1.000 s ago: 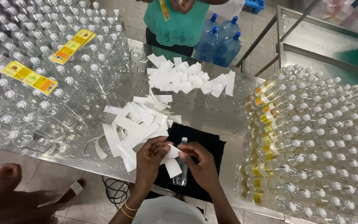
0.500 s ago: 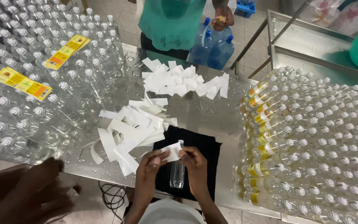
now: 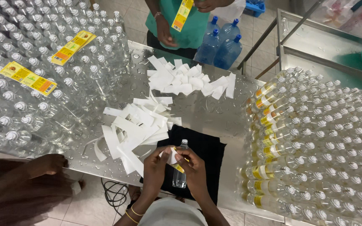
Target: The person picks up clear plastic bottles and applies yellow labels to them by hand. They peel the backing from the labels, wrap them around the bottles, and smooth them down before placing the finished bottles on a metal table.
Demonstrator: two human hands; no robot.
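A small clear plastic bottle [image 3: 180,175] with a clear cap lies over a black cloth [image 3: 206,155] on the steel table [image 3: 218,121]. My left hand [image 3: 156,167] and my right hand [image 3: 195,169] close around it from both sides. Between my fingers is a yellow label [image 3: 177,167] with its white backing paper [image 3: 171,157], pressed against the bottle's side.
White backing strips lie in a pile [image 3: 135,125] left of the cloth and another pile [image 3: 185,79] further back. Unlabelled bottles [image 3: 42,75] crowd the left, labelled ones [image 3: 315,146] the right. A person in green [image 3: 189,25] stands opposite holding a yellow label; another person's hand [image 3: 42,165] rests at the left edge.
The white backing has come partly off, exposing the yellow label against the bottle. The bottle sits lower in my hands. The person opposite now holds up a label.
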